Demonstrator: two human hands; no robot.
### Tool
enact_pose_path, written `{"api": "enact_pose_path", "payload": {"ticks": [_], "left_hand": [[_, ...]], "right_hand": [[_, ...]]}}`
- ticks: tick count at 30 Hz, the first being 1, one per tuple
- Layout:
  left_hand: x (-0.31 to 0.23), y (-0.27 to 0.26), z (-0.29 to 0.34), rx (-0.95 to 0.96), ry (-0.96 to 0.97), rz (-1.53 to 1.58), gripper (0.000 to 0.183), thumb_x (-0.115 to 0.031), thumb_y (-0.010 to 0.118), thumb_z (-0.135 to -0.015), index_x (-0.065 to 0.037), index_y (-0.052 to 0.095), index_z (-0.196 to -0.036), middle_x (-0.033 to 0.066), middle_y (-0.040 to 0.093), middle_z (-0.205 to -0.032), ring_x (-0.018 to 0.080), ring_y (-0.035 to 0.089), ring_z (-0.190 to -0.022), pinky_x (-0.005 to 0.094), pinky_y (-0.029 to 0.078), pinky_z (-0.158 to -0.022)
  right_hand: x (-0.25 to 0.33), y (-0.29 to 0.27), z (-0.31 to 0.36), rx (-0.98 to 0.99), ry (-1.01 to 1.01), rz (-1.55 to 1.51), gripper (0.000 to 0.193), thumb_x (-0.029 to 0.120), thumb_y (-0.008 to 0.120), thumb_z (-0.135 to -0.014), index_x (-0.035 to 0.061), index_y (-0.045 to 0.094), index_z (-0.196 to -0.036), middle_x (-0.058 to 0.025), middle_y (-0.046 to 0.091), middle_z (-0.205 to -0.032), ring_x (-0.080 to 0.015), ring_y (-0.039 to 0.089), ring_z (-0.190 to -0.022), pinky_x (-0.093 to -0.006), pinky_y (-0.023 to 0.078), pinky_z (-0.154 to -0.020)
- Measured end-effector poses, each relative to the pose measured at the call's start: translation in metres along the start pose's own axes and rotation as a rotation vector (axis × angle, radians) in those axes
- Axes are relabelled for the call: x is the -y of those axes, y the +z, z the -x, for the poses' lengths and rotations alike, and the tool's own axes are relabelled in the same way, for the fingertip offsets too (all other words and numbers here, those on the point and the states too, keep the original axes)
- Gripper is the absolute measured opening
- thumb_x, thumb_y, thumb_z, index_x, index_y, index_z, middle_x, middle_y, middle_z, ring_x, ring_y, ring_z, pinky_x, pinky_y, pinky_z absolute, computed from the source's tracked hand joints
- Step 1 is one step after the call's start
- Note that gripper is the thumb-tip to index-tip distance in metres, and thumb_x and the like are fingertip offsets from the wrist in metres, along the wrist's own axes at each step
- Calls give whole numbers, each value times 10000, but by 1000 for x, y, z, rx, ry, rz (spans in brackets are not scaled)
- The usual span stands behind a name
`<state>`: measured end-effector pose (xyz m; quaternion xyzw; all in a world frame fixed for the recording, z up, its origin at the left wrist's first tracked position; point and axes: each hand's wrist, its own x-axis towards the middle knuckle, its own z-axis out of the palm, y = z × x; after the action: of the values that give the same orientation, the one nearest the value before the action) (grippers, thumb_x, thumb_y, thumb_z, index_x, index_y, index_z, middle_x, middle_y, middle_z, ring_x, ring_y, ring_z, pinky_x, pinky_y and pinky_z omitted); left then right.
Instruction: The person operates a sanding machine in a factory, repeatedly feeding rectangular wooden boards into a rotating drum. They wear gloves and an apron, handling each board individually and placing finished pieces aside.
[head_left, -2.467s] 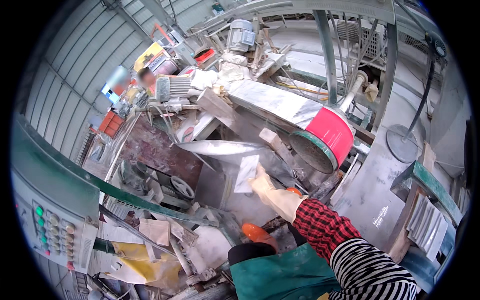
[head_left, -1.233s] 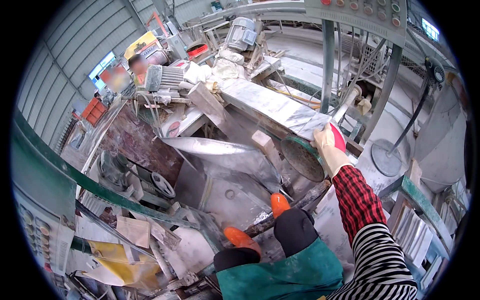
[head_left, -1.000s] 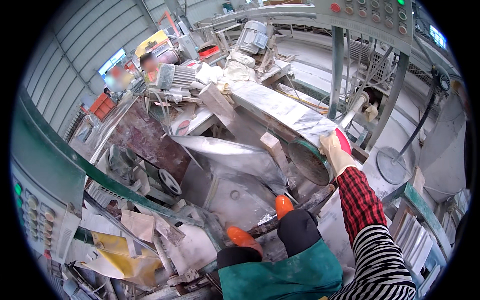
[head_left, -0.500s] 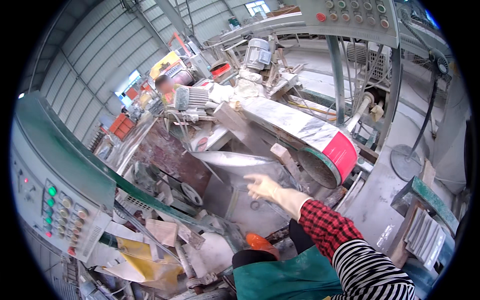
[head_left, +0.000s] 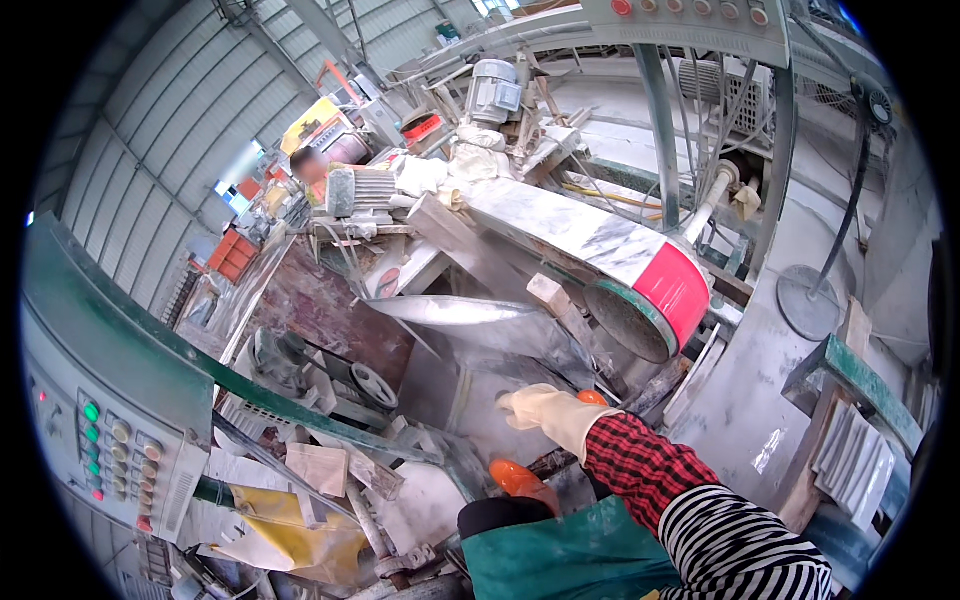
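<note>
Right hand (head_left: 548, 412) in a cream rubber glove, reaching forward and left from the near right over a pale grey, flat, dust-coated surface (head_left: 485, 382). The fingers are narrow, bunched together with the tips bent down; their underside is hidden, so whether anything lies within them cannot be told. The left hand is out of view, leaving the right hand the nearer to everything described.

The pale grey surface lies directly below and just beyond the fingertips; contact cannot be judged. To the far right of the hand, well apart from it, is the bright red, smooth, curved band (head_left: 676, 290) closing the near end of a long, white-and-grey marbled belt (head_left: 575, 232). The long axis of the belt runs from near right to far left, crossing the line of the forearm. Below the band sits a dark, round, green-rimmed wheel (head_left: 632, 322); between wheel and hand, to the far side, stands a pale, squared wooden block (head_left: 547, 292). A silvery, curved sheet (head_left: 450, 310) lies far left of the hand. Near side: 2 orange, glossy boots (head_left: 520, 481), 1 partly behind the glove.
</note>
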<state>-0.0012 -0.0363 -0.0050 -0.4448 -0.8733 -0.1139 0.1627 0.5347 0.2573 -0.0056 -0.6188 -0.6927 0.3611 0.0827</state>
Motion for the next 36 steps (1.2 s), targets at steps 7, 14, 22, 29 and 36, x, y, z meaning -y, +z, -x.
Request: {"api": "enact_pose_path", "payload": {"ticks": [7,14,22,29,36], "left_hand": [[-13,-5,-7,3,60,36,531,-438,512,-937,-124,506,-1366,187,461,-1413,360,443,-1289,525,355,-1070],[-28,-11,-9,31,115,105,513,-378,510,-952,-116,471,-1391,169,432,-1444,335,433,-1308,527,355,-1075],[-90,-57,-16,58,411,617,500,-310,508,-969,-106,431,-1419,149,398,-1480,307,421,-1329,530,354,-1080],[-296,-35,-59,218,819,768,813,1,686,-705,-75,355,-1444,214,282,-1524,352,265,-1428,403,233,-1167],[-453,-34,-24,190,1091,968,678,-18,694,-701,15,488,-1346,306,406,-1418,448,415,-1309,423,355,-1095]], "right_hand": [[12,5,1,41,-10,39,446,285,565,-886,205,534,-1324,-143,617,-1234,-356,602,-1105,-459,482,-920],[17,-1,7,101,5,-19,452,263,572,-887,211,531,-1334,-158,617,-1223,-359,594,-1113,-449,478,-937],[17,11,-8,0,-150,-49,497,280,578,-898,253,494,-1387,-126,626,-1248,-329,606,-1100,-437,473,-942],[13,46,-38,280,-324,-1270,578,374,590,-958,106,424,-1442,-94,669,-992,-151,603,-738,-285,523,-685],[24,30,-13,231,-533,-1337,580,252,574,-968,101,351,-1481,-100,541,-1323,-211,529,-1168,-360,450,-972]]}}
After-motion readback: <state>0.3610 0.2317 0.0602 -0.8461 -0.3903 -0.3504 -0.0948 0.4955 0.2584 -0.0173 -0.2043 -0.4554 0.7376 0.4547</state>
